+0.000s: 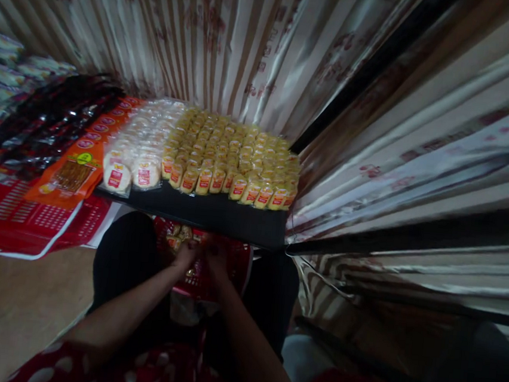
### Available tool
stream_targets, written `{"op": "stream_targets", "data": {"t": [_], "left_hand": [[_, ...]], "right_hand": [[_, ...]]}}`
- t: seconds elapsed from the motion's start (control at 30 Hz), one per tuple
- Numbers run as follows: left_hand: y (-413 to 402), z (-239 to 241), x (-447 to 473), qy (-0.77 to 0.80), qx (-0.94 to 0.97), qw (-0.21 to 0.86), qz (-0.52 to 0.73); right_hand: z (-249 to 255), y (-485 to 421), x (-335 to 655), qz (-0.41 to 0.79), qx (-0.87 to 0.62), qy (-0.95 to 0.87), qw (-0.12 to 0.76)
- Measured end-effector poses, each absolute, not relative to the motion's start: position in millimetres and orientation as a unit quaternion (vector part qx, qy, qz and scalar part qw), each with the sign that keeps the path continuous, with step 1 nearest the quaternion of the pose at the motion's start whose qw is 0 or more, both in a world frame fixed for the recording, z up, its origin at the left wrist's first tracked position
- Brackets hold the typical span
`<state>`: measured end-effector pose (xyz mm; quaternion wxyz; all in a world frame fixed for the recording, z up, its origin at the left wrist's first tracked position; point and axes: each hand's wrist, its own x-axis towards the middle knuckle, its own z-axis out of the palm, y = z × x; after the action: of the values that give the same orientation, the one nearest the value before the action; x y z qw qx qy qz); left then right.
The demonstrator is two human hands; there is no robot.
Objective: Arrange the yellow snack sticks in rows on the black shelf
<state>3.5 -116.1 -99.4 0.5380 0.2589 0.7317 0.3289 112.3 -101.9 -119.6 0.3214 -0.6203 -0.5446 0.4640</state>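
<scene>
Both hands are over a red plastic basket [239, 279] held between my knees, below the shelf edge. My left hand [186, 253] has its fingers bent and pinched together at the basket's middle. Close beside it, my right hand [216, 256] is also closed, fingertips turned toward the left ones. What they hold is too dark and small to make out. Several small yellowish wrapped pieces [182, 232] lie in the basket just beyond my left hand.
On a black shelf [234, 216] stand rows of yellow wrapped cakes [217, 178], white round packs [117, 176], an orange snack bag [73, 173] and dark shiny packs [54, 120]. A striped curtain [233, 39] hangs behind; a black pole [359, 87] slants at the right.
</scene>
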Motion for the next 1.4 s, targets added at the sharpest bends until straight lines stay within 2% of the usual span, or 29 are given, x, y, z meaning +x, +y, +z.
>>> {"op": "stream_targets", "data": {"t": [0.27,0.37,0.6,0.77,0.87,0.97,1.07,1.2,1.4], "left_hand": [[-141.1,-42.2,-7.8,0.684,0.242,0.598,0.341],[-152.0,-22.6,-12.9,0.649,0.27,0.607,0.371],[-153.4,19.8,-22.6,0.61,0.418,0.506,0.443],[-124.8,38.8,-21.5,0.609,0.493,0.384,0.489],[-100.6,46.5,-17.2,0.624,0.504,0.321,0.503],[-79.3,50.8,-11.7,0.636,0.521,0.261,0.505],[-65.3,52.3,-6.6,0.659,0.529,0.222,0.486],[-55.3,52.4,-1.5,0.682,0.533,0.198,0.46],[-37.6,49.3,3.1,0.7,0.547,0.162,0.429]], "right_hand": [[-66.8,-126.8,117.3,0.581,-0.555,-0.499,0.325],[-46.0,-134.9,120.9,0.589,-0.536,-0.504,0.334],[9.4,-134.0,114.7,0.53,-0.491,-0.575,0.384],[39.5,-107.2,113.5,0.442,-0.48,-0.628,0.424],[51.1,-80.8,118.3,0.322,-0.5,-0.683,0.424],[57.1,-53.0,124.5,0.174,-0.538,-0.742,0.359],[59.1,-31.1,129.1,0.076,-0.563,-0.778,0.267],[55.4,-17.4,132.9,0.032,-0.582,-0.785,0.211],[42.1,-16.2,137.5,0.052,-0.59,-0.776,0.219]]}}
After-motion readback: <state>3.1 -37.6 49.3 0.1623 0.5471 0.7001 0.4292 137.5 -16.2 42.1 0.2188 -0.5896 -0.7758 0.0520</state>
